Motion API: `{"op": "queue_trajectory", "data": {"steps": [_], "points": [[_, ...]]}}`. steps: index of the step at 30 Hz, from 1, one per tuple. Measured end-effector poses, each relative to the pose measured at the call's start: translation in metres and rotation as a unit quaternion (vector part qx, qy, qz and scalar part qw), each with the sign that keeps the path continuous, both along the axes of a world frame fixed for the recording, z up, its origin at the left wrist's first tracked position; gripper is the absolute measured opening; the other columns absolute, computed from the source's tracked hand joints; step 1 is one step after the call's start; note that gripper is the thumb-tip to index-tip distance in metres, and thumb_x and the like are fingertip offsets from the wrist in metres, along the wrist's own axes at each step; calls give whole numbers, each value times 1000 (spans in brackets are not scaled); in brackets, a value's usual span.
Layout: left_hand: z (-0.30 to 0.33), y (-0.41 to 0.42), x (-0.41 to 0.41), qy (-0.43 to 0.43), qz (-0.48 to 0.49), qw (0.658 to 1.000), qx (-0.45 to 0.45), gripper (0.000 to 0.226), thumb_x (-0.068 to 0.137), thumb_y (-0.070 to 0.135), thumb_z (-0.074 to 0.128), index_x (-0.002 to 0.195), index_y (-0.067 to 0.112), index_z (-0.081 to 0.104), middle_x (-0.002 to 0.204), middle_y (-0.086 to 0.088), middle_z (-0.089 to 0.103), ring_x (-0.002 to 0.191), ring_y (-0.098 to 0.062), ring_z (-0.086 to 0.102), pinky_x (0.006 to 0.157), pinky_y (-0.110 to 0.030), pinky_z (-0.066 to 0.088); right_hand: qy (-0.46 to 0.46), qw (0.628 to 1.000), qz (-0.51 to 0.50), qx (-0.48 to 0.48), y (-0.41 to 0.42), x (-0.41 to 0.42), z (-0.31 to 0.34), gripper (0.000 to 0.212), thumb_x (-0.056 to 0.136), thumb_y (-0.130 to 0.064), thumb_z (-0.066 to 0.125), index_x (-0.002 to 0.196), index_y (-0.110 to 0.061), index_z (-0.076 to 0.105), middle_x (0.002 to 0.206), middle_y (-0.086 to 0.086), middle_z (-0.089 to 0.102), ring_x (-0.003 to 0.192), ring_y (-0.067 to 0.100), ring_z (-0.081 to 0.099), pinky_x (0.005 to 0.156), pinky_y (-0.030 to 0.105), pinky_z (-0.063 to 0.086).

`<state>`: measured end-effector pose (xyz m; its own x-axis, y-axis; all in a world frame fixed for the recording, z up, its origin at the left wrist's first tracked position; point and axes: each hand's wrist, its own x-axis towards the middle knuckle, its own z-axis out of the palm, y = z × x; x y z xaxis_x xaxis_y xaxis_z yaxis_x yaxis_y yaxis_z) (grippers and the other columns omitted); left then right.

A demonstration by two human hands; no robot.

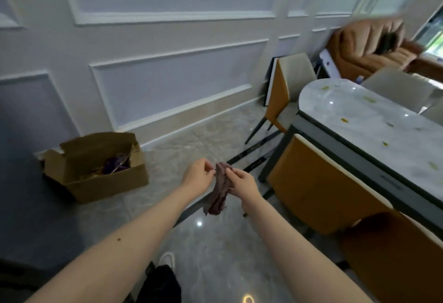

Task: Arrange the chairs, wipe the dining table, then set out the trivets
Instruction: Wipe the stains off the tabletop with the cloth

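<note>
A crumpled mauve cloth (219,190) hangs in front of me, above the floor. My right hand (242,181) grips its upper part, and my left hand (197,174) pinches its top edge from the left. The marble-topped dining table (374,120) stands to the right, with small yellow-green scraps scattered on it. An orange chair (318,185) is tucked against its near side, a second orange chair (395,250) stands closer to me, and a third chair (285,91) sits at the table's far end. No trivets are visible.
An open cardboard box (96,166) with purple items inside sits on the floor by the panelled wall at left. A brown sofa (369,44) stands at the back right. Glossy tiled floor (211,242) lies between me and the box.
</note>
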<state>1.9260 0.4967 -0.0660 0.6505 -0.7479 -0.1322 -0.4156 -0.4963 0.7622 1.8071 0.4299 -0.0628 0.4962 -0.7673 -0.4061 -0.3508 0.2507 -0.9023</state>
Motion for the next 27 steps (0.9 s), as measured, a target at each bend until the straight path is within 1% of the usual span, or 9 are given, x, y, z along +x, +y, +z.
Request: {"op": "queue_trajectory", "data": {"steps": [3,8,12,14,17,18,21,25,27], "points": [[-8,-51,6,72,-32,997,-7,13,88,12,63,97,4,68,99,-14,69,95,-27,64,84,-29,48,-7,999,-42,30,-37,8,-6,24,99,-24,50,100,-9,69,100,19,71,94,31,68,88,43,53],[-20,-135,46,156,-70,985,-35,13,90,6,58,94,-1,68,94,-26,68,92,-37,65,85,-47,53,-40,990,-104,85,-102,41,-7,30,102,-25,43,114,-6,63,99,16,70,81,22,67,70,29,56],[-14,-192,83,160,-106,981,-39,15,91,14,59,89,3,69,92,-22,69,88,-31,66,81,-45,54,-48,987,-124,88,-154,77,0,29,103,-26,41,112,-11,64,95,7,71,83,18,68,72,28,56],[-11,-224,102,153,-116,981,-33,17,91,18,60,80,8,68,85,-17,69,86,-32,65,76,-41,53,-44,987,-129,83,-180,96,2,30,103,-27,40,113,-13,65,99,7,71,89,18,68,74,28,56],[-8,-268,120,123,-108,986,-21,29,90,21,60,61,18,59,69,-6,62,75,-28,62,63,-28,38,-32,987,-137,80,-217,116,1,32,103,-28,40,114,-13,65,104,8,71,95,20,68,77,29,56],[-8,-284,124,111,-106,988,-15,33,90,21,60,58,20,56,68,-4,60,73,-25,60,62,-26,35,-34,986,-144,81,-231,122,0,32,103,-28,40,114,-13,65,105,8,71,96,21,68,79,30,57],[-10,-324,130,107,-101,989,-6,38,88,17,62,53,23,50,70,-2,59,75,-22,59,66,-24,36,-31,982,-168,81,-267,133,-6,31,102,-27,41,117,-12,64,108,10,69,98,22,66,82,31,56],[-13,-394,136,94,-127,987,8,37,87,11,59,53,24,51,73,-1,61,81,-20,61,68,-21,37,-37,977,-193,84,-332,138,-18,32,102,-27,42,120,-12,64,110,12,69,101,24,66,86,33,55],[-14,-434,135,93,-146,985,13,37,88,9,58,54,23,54,79,-2,64,89,-21,62,72,-23,39,-45,970,-221,87,-371,135,-20,30,101,-26,43,117,-13,64,110,11,68,98,21,66,81,31,56]]}}
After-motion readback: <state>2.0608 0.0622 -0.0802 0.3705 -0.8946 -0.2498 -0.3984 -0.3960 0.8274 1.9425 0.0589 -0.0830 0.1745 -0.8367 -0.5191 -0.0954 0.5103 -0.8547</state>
